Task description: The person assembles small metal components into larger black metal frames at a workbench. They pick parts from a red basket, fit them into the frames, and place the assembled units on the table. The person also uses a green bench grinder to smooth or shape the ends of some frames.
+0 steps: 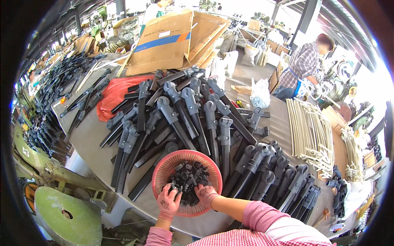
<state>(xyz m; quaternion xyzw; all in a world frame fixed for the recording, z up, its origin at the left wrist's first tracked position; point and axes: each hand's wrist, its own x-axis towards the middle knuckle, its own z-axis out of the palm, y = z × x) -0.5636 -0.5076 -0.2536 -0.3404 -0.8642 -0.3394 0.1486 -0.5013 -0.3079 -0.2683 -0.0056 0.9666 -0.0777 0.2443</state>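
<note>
A pink plastic basket holds a heap of small black plastic parts. Both of my hands, in thin patterned gloves, are inside it. At the near left of the heap, my left hand has its fingers bent around a small black part, mostly hidden by the fingers. My right hand reaches in from the right, its fingers drawn together among the parts; what they grip is covered. Just beyond the basket lie several black tubes with grey clamp-like joints.
More jointed tubes are stacked on the right of the grey table. Pale rods lie beyond them. A red plastic sheet and cardboard are farther back. A green machine stands at left; a co-worker is at far right.
</note>
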